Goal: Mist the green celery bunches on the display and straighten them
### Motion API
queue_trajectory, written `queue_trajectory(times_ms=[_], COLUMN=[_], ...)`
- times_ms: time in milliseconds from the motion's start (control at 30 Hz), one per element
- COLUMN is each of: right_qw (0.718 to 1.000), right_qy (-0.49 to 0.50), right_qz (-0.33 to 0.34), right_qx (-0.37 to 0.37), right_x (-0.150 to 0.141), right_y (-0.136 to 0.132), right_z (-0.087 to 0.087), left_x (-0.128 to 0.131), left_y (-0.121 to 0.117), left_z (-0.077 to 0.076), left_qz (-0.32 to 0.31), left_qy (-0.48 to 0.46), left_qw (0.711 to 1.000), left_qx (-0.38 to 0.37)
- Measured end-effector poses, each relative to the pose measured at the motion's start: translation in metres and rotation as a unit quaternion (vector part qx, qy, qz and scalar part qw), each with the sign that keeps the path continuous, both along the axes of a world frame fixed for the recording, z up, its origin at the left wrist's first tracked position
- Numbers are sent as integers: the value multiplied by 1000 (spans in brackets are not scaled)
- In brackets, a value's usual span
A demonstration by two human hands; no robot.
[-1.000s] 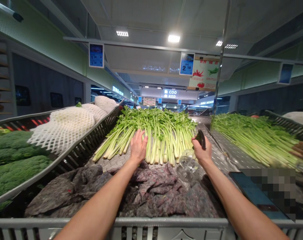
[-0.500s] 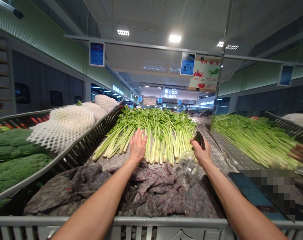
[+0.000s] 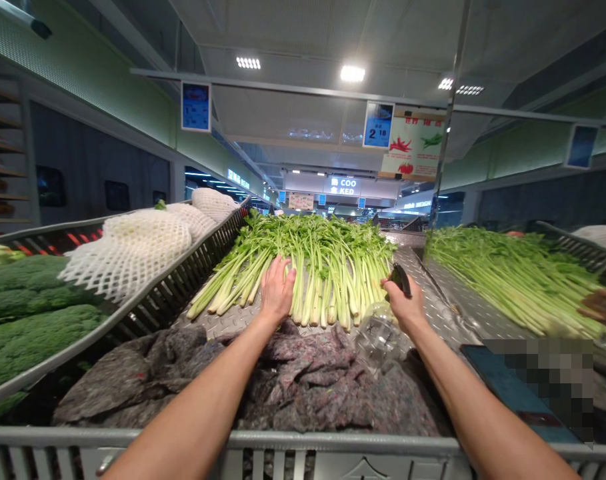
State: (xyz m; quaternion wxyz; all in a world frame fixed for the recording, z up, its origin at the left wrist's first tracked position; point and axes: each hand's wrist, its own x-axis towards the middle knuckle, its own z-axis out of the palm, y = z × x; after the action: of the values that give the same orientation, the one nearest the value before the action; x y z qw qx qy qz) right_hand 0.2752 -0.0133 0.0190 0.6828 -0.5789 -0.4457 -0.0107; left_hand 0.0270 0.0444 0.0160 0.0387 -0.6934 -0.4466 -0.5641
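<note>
Stalks of celery (image 3: 327, 283) lie side by side on a patterned metal shelf (image 3: 233, 323), leaves to the back and pale cut ends toward me. My left hand (image 3: 279, 288) is at the stalks left of the middle, fingers stretched forward and apart, holding nothing. At the right end of the row, my right hand (image 3: 407, 303) is wrapped round the neck of a clear spray bottle (image 3: 380, 337) with a black trigger head. The bottle leans, its base toward me, above or against a crumpled grey felt cloth (image 3: 303, 383); whether it touches the cloth I cannot tell.
A slatted crate wall (image 3: 183, 270) on the left separates broccoli (image 3: 33, 333) and produce in white foam netting (image 3: 133, 247). On the right, a mirror (image 3: 513, 280) reflects the celery. A phone-like dark slab (image 3: 513, 393) lies at the lower right. A grey rail (image 3: 343, 440) runs along the front.
The whole view has shifted very slightly. Both hands, the spray bottle and the celery keep their places relative to one another.
</note>
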Motion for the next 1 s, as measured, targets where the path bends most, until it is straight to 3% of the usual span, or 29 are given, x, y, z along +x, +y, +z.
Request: queue_trajectory(times_ms=[300,500,667,800,1000], right_qw=[1000,985,994,995,995], right_qy=[-8,11,56,19,48], right_qz=[-28,146,91,90,87], right_qx=[-10,-95,-9,-31,-11], right_x=[-1,-6,0,5,5], right_y=[-5,-4,1,2,1], right_z=[3,2,0,-1,1], left_x=[1,1,2,1,1], left_y=[-1,-2,-4,-4,-3], left_z=[1,1,2,3,3], left_qz=[0,1,2,2,2], left_qy=[7,22,30,32,25], left_qw=[1000,1000,1000,999,1000], left_qx=[-7,5,3,-1,6])
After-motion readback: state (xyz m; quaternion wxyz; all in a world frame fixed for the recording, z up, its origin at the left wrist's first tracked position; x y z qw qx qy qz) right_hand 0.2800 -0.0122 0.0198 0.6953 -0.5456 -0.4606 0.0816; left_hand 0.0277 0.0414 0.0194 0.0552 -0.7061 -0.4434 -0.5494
